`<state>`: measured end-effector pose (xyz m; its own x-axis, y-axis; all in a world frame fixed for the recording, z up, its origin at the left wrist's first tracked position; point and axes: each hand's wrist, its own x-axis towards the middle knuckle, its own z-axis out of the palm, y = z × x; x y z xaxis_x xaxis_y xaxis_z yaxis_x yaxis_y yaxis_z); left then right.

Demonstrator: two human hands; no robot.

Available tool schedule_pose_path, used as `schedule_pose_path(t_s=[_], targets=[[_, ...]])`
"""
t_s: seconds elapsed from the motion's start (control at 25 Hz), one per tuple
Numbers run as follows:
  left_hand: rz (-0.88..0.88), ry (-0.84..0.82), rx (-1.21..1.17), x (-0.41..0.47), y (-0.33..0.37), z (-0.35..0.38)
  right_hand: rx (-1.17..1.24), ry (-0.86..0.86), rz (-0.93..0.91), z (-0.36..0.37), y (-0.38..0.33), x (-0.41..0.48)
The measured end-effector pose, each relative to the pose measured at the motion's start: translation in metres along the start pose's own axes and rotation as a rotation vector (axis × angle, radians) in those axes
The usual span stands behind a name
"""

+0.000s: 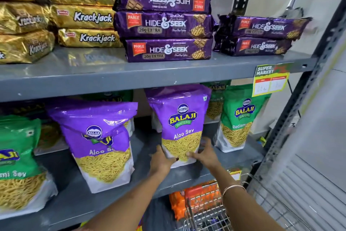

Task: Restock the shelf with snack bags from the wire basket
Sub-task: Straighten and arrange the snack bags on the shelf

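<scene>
A purple Aloo Sev snack bag (180, 122) stands upright on the grey middle shelf (206, 172). My left hand (161, 161) grips its lower left corner and my right hand (204, 155) grips its lower right side. A second purple Aloo Sev bag (97, 141) stands to the left, leaning a little. Green Ratlami Sev bags stand at the right (238, 118) and far left (16, 165). The wire basket (209, 215) sits low at the bottom right, under my right forearm.
The top shelf holds stacked gold Krackjack packs (84, 15) and purple Hide & Seek packs (164, 23). A yellow price tag (269, 81) hangs on the shelf edge. Orange packs (198, 197) lie on the shelf below. A dark slotted upright (299, 116) borders the right side.
</scene>
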<state>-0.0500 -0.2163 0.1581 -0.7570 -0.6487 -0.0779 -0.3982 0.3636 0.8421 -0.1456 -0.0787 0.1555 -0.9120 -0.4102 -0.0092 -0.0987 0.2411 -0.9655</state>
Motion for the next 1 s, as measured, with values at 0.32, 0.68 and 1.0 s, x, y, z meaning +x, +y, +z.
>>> schedule_pose_path(t_s=[0.32,0.68,1.0], targets=[[0.228,0.465,0.145,-0.071,-0.086,-0.072,-0.47,0.0,-0.198,0.098,-0.012,-0.061],[-0.016,0.13,-0.223,-0.037,-0.132,-0.172,-0.132,-0.389,-0.062,0.192,-0.032,-0.044],[0.045,0.163,-0.357,-0.041,-0.127,-0.168,0.232,-0.503,-0.039,0.156,-0.081,-0.043]])
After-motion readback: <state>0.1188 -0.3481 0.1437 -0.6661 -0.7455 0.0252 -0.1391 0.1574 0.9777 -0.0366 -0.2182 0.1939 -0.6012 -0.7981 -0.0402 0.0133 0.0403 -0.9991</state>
